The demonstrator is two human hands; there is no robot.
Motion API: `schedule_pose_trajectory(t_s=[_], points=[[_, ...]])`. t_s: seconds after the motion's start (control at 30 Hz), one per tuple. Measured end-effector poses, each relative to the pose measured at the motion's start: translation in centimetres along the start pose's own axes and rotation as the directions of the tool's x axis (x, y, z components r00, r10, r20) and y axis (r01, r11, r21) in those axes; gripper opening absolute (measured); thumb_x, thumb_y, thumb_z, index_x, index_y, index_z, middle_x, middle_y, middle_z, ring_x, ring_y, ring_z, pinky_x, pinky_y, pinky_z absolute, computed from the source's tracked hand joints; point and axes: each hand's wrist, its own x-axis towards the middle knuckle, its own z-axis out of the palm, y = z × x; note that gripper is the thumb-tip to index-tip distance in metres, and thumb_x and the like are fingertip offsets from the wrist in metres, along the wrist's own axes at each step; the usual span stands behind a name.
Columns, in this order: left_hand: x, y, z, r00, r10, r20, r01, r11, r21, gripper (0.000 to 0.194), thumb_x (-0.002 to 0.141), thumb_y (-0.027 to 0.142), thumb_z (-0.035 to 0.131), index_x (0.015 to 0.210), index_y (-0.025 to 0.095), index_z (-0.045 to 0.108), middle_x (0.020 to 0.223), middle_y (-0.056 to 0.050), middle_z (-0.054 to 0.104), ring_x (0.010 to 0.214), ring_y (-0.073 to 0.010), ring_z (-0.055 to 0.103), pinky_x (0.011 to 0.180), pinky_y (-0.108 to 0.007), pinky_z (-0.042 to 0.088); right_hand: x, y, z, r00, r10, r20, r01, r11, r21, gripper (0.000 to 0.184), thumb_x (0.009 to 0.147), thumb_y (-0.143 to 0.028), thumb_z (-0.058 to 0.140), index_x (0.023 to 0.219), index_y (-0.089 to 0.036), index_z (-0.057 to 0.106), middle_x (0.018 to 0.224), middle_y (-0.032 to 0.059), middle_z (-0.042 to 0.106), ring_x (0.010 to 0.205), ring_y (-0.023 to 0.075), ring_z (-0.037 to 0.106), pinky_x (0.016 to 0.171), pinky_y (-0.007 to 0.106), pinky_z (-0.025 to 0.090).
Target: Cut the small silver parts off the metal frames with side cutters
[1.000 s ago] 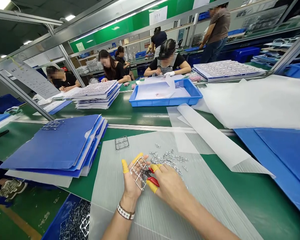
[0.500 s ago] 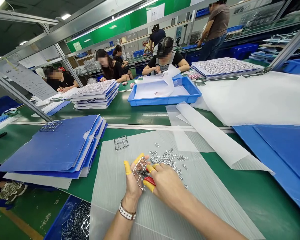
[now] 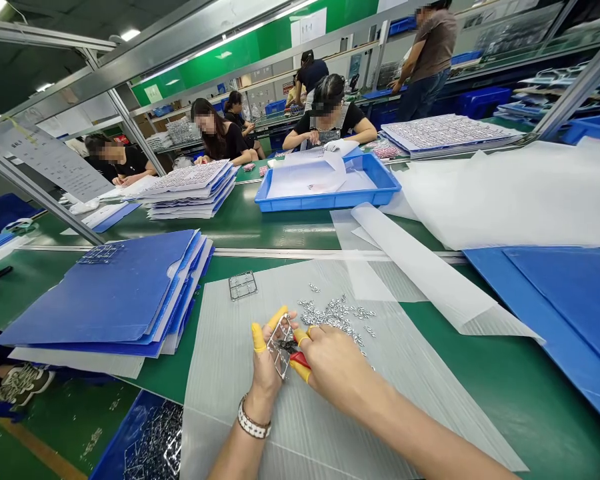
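Observation:
My left hand [image 3: 267,363], with yellow finger cots on some fingers, holds a shiny metallic frame [image 3: 279,367] of thin bars, tilted up on edge. In my right hand [image 3: 333,357], also wearing yellow finger cots, is a pair of red-handled nippers [image 3: 300,360]. Their dark jaws reach into the frame; whether they touch a bar I cannot tell. Beyond my hands a pile of small silvery parts [image 3: 335,313] lies on a translucent sheet [image 3: 230,387]. Another square frame [image 3: 243,285] lies flat at the sheet's far left.
A stack of blue boards [image 3: 105,293] stands at left, with a blue bin of dark frames [image 3: 153,440] below. Across the bench are a blue tray [image 3: 330,200] and a paper stack [image 3: 190,193]. A rolled sheet [image 3: 430,273] and blue panels [image 3: 555,293] lie at right. Several people work opposite.
The frame in my left hand has turned slightly, and my right hand with the nippers has shifted a little to the right. Across the bench, a person's paper has been lowered toward the tray.

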Motion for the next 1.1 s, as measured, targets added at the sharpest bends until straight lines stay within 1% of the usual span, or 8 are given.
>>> schedule_pose_trajectory(t_s=[0.1, 0.23, 0.3, 0.47, 0.63, 0.83, 0.97, 1.1], points=[[0.0, 0.5, 0.1, 1.0, -0.022, 0.007, 0.022, 0.999, -0.045, 0.072, 0.082, 0.067, 0.027, 0.111, 0.013, 0.063, 0.113, -0.015, 0.065, 0.098, -0.0259, 0.06, 0.094, -0.04, 0.04, -0.1, 0.4, -0.4, 0.999, 0.033, 0.01, -0.033, 0.999, -0.008, 0.026, 0.083, -0.032, 0.055, 0.1, -0.014, 0.063, 0.078, 0.0096, 0.064, 0.074, 0.0256, 0.061, 0.064, 0.034, 0.04], [-0.1, 1.2, 0.4, 0.998, -0.06, 0.027, 0.062, 0.994, -0.092, 0.077, 0.081, 0.069, 0.024, 0.111, 0.009, 0.063, 0.109, -0.018, 0.066, 0.095, -0.0271, 0.062, 0.096, -0.041, 0.039, -0.1, 1.5, -0.7, 0.995, 0.097, 0.028, -0.096, 0.995, -0.027, 0.022, 0.083, -0.034, 0.053, 0.089, -0.016, 0.065, 0.08, 0.0103, 0.065, 0.076, 0.027, 0.06, 0.066, 0.036, 0.04], [-0.2, 1.4, 0.5, 0.997, -0.074, 0.028, 0.077, 0.991, -0.105, 0.078, 0.082, 0.069, 0.024, 0.111, 0.008, 0.064, 0.108, -0.018, 0.066, 0.097, -0.0272, 0.062, 0.097, -0.041, 0.038, 0.0, 1.8, -0.8, 0.994, 0.11, 0.024, -0.109, 0.993, -0.033, 0.021, 0.083, -0.033, 0.053, 0.086, -0.016, 0.065, 0.079, 0.0104, 0.065, 0.077, 0.027, 0.059, 0.066, 0.035, 0.04], [-0.4, 1.1, 0.7, 0.997, -0.075, 0.032, 0.078, 0.994, -0.082, 0.076, 0.083, 0.067, 0.023, 0.109, 0.009, 0.065, 0.108, -0.017, 0.067, 0.109, -0.0277, 0.056, 0.099, -0.038, 0.035, 0.5, 1.8, -0.5, 0.993, 0.111, 0.032, -0.11, 0.994, -0.027, 0.022, 0.084, -0.033, 0.053, 0.088, -0.016, 0.066, 0.081, 0.0108, 0.065, 0.078, 0.0266, 0.06, 0.066, 0.034, 0.04], [-0.5, 0.9, 0.8, 0.997, -0.065, 0.03, 0.067, 0.997, -0.047, 0.076, 0.083, 0.068, 0.023, 0.109, 0.011, 0.065, 0.11, -0.016, 0.066, 0.112, -0.0281, 0.054, 0.101, -0.038, 0.034, 0.6, 1.9, -0.2, 0.995, 0.097, 0.024, -0.097, 0.995, -0.019, 0.024, 0.083, -0.035, 0.055, 0.089, -0.015, 0.065, 0.081, 0.0102, 0.065, 0.076, 0.0265, 0.06, 0.065, 0.035, 0.04], [-0.4, 0.8, 0.8, 0.998, -0.045, 0.049, 0.046, 0.999, -0.013, 0.074, 0.084, 0.066, 0.022, 0.11, 0.011, 0.065, 0.111, -0.015, 0.065, 0.114, -0.0281, 0.053, 0.1, -0.038, 0.034, 0.6, 1.9, 0.1, 0.996, 0.087, 0.027, -0.086, 0.995, -0.045, 0.022, 0.083, -0.033, 0.054, 0.087, -0.015, 0.066, 0.079, 0.0106, 0.065, 0.075, 0.0258, 0.06, 0.065, 0.033, 0.04], [-0.3, 0.8, 0.8, 0.998, -0.046, 0.039, 0.047, 0.999, -0.022, 0.074, 0.084, 0.065, 0.023, 0.11, 0.01, 0.065, 0.111, -0.016, 0.065, 0.11, -0.0275, 0.055, 0.099, -0.038, 0.036, 0.6, 2.1, 0.2, 0.997, 0.076, 0.031, -0.073, 0.995, -0.071, 0.02, 0.085, -0.03, 0.051, 0.083, -0.015, 0.065, 0.076, 0.0104, 0.064, 0.072, 0.0248, 0.06, 0.063, 0.032, 0.039], [0.1, 1.6, 0.6, 0.998, -0.063, 0.026, 0.066, 0.99, -0.122, 0.076, 0.082, 0.068, 0.026, 0.11, 0.008, 0.064, 0.11, -0.018, 0.065, 0.096, -0.0278, 0.062, 0.095, -0.04, 0.039, 0.2, 2.4, 0.1, 0.995, 0.098, 0.017, -0.097, 0.993, -0.061, 0.019, 0.081, -0.034, 0.057, 0.085, -0.017, 0.063, 0.079, 0.0099, 0.064, 0.076, 0.0264, 0.059, 0.066, 0.034, 0.04]])
